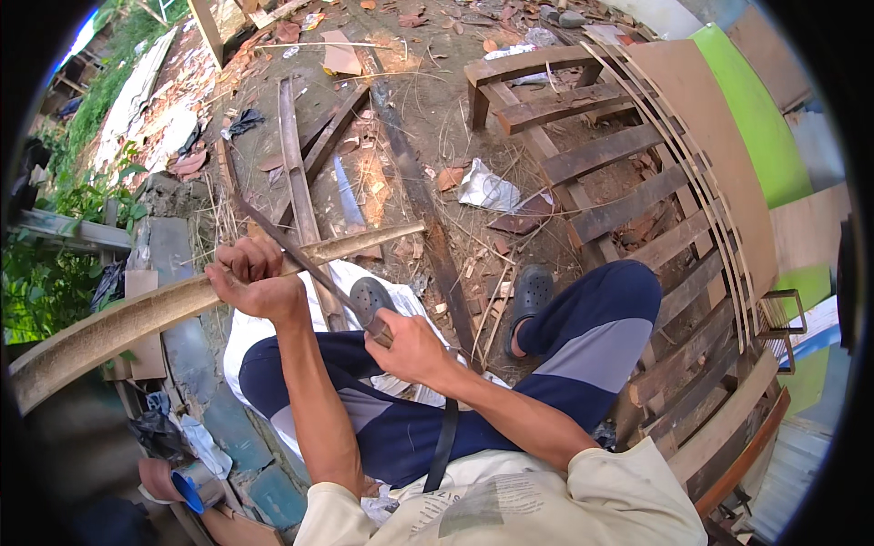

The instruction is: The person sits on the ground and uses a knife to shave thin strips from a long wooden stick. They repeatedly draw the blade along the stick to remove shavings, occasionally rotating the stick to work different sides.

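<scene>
You were mid-shave — your left hand (pixel 250 278) closed around the long bamboo strip (pixel 182 305), your right hand (pixel 411 346) gripping the knife (pixel 300 259) whose blade crossed the strip just beside your left knuckles — so the next stroke likely needed a shallow, steady angle.

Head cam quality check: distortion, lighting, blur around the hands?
Head view: strong fisheye, black corners, the bamboo strip and bench slats bow toward the rim. Even daylight, soft shadows, no glare. Left hand and right hand on the knife look sharp; slight softness at the edges.
</scene>
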A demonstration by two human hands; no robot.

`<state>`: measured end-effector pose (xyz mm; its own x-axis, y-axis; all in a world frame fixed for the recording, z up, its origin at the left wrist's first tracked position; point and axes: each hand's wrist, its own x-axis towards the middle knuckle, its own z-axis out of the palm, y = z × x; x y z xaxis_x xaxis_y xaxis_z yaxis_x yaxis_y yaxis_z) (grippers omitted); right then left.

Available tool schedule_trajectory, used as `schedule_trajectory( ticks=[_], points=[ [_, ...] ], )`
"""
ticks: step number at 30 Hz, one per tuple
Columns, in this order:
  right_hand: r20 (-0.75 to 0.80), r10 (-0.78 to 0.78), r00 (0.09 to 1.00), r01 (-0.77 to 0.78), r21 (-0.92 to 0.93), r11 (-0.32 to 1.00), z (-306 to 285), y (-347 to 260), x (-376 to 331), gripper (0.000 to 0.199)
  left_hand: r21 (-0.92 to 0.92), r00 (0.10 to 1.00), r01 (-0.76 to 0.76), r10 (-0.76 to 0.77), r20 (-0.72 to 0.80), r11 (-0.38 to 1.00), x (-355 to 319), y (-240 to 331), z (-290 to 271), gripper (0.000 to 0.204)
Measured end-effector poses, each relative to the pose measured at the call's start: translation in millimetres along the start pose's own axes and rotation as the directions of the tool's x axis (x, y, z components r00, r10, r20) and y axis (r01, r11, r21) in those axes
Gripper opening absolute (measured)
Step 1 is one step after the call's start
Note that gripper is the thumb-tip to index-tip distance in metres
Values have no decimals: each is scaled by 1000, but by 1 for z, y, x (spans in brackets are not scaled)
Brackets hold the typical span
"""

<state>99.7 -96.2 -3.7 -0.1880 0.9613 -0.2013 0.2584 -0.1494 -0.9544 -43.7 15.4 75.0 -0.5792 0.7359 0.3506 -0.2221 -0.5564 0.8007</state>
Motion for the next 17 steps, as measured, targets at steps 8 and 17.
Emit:
schedule_trajectory(
  ticks=[8, 17],
  points=[
    [-29, 108, 994, -109, -3, 994, -2, 41, 15, 26, -21, 1000, 2, -3, -19, 1000, 1, 0, 4, 50],
    [18, 159, 987, -158, -24, 987, 1, 77, 39, 25, 0, 1000, -27, 27, -4, 1000, 2, -5, 10, 53]
  ],
)
